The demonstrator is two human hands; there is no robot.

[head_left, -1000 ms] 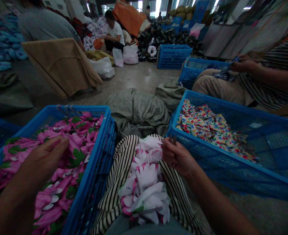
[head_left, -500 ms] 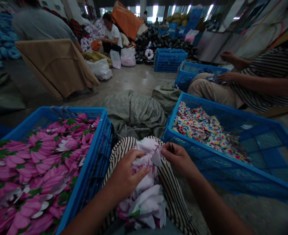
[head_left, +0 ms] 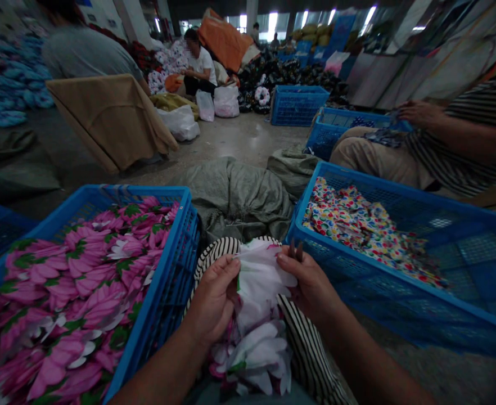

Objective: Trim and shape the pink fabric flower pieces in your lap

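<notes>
My left hand (head_left: 214, 298) pinches the left side of a white, petal-shaped fabric piece (head_left: 261, 275) above my lap. At its right edge, my right hand (head_left: 313, 284) grips the same piece between thumb and fingers. Two dark pointed blades, like thread snips (head_left: 296, 251), stick up from that hand; their handles are hidden in the palm. Below, more white and pink petal pieces (head_left: 262, 360) with a bit of green lie bunched on a black-and-white striped cloth (head_left: 313, 346) over my legs.
On the left, a blue crate (head_left: 163, 275) holds pink petal pieces (head_left: 88, 281). The right-hand blue crate (head_left: 383, 275) contains colourful printed fabric (head_left: 357, 225). Grey-green sacking (head_left: 239, 191) lies ahead. A person in stripes (head_left: 476, 124) sits at the right, near a further crate (head_left: 328, 135).
My left hand has closed from a spread position onto the fabric piece, which is now stretched flatter between both hands. The camera view has shifted slightly left.
</notes>
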